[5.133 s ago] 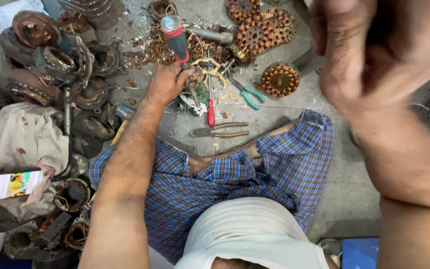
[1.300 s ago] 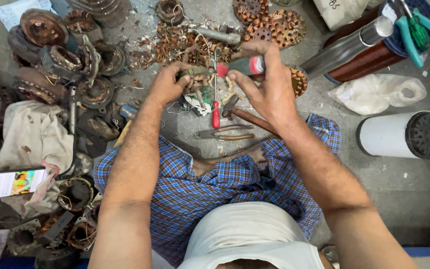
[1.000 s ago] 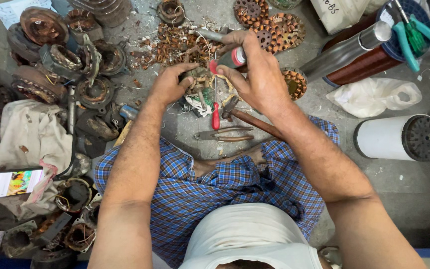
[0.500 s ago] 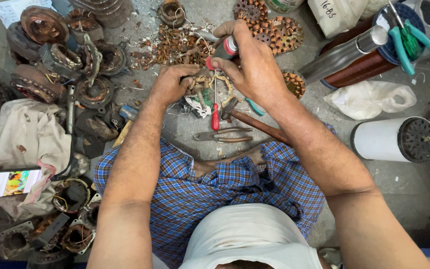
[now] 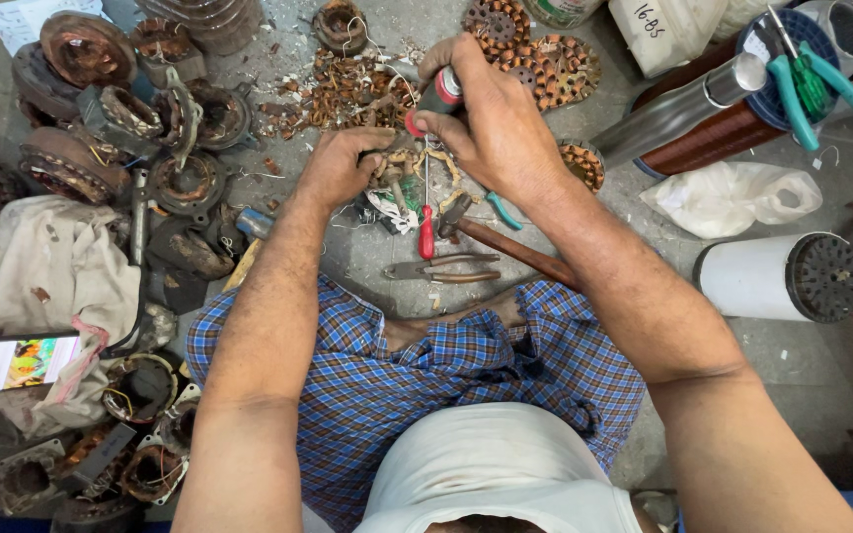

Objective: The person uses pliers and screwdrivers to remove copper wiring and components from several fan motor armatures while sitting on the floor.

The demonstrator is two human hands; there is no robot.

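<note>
The right hand (image 5: 501,128) is curled tight round the red-and-grey handle of a screwdriver (image 5: 436,97), thumb and fingers wrapped about it. The left hand (image 5: 343,166) is closed, knuckles up, gripping a small motor winding (image 5: 409,178) from its 9 o'clock side. The two hands sit just beside each other, with the winding between and below them at the 12 o'clock part of the view.

The floor (image 5: 821,395) is grey, gritty concrete, littered with copper wire scraps (image 5: 348,89). Rusty motor housings (image 5: 101,109) are heaped from 9 to 11 o'clock, with a pale cloth (image 5: 41,266) under them. Copper-wound stators (image 5: 545,59) lie at 1 o'clock, a white cylinder (image 5: 772,278) at 3 o'clock. Pliers (image 5: 441,268) and a hammer (image 5: 515,249) rest on the floor near the person's knees.

The screwdriver's long axis runs from 1 o'clock down to 7 o'clock; its working end points down towards the winding, the tip hidden.
</note>
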